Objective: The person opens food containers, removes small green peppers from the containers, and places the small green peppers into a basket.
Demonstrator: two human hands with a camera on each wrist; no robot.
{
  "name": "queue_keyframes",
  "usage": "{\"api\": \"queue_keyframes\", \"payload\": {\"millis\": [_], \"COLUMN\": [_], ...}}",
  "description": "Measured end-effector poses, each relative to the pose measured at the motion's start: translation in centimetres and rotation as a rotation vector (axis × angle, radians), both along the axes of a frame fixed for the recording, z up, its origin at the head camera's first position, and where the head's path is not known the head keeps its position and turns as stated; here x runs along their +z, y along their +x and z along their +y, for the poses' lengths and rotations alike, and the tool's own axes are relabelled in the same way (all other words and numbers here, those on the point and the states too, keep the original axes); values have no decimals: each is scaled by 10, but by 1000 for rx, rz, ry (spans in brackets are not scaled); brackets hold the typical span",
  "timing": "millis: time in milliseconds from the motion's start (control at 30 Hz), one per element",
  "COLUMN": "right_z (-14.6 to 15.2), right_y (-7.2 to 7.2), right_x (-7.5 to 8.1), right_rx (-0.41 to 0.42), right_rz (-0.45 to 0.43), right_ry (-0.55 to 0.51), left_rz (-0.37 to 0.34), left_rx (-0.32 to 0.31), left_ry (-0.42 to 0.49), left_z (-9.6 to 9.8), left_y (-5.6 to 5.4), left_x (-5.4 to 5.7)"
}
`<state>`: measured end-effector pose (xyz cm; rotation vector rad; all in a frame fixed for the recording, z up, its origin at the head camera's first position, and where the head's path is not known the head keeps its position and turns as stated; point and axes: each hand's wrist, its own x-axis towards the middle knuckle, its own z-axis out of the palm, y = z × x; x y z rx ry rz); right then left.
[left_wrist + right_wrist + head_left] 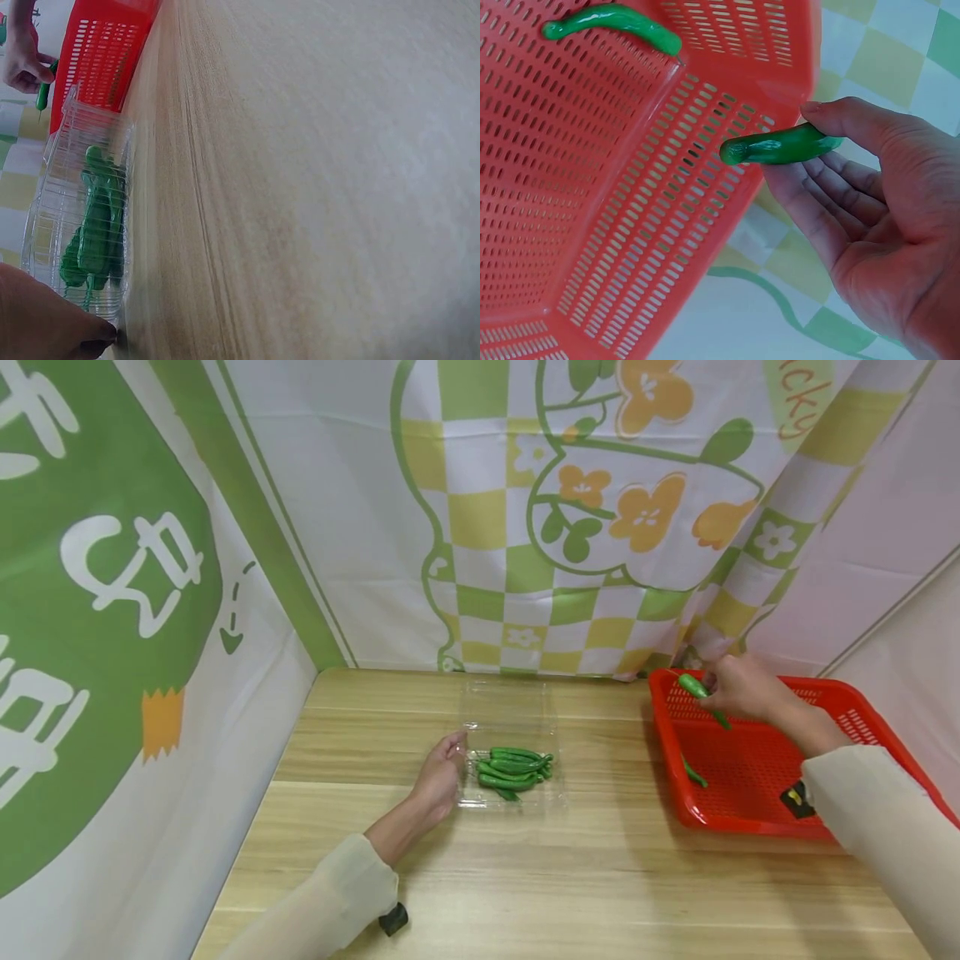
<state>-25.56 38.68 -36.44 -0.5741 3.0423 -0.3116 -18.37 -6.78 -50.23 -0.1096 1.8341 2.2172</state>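
My right hand [746, 689] pinches a green chili pepper [780, 145] between thumb and fingers, above the far left corner of the red basket [678, 793]. Another green chili pepper [619, 22] lies in the basket, seen in the right wrist view. On the table's middle sits a clear plastic box [555, 793] with its lid [506, 703] folded back toward the wall. Several green chili peppers [513, 767] lie piled inside it. My left hand [437, 777] grips the box's left edge; in the left wrist view its fingers curl at the near end.
The box and basket stand on a wooden table [585, 877]. A printed cloth [480, 518] with checks and flowers hangs along the back edge, and a green and white cloth [112, 577] hangs at the left. The basket has raised slotted walls.
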Motion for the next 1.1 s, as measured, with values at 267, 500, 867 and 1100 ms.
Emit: {"api": "queue_keyframes", "payload": {"millis": [267,500,867,1100], "right_z": [10,16,23,29], "right_y": [0,2,-2,0], "right_x": [-5,-13,-24,-32], "right_rx": [14,16,-51,-50], "right_rz": [-17,-90,-280,-329], "right_ry": [55,96,136,120], "left_rz": [-7,-5,-3,-4], "left_rx": [-3,-3,-3,-12], "left_ry": [-13,-17,-16,-9], "left_z": [0,0,-1,-2], "left_y": [0,-1,0,0], "left_x": [-1,-1,-1,-1]}}
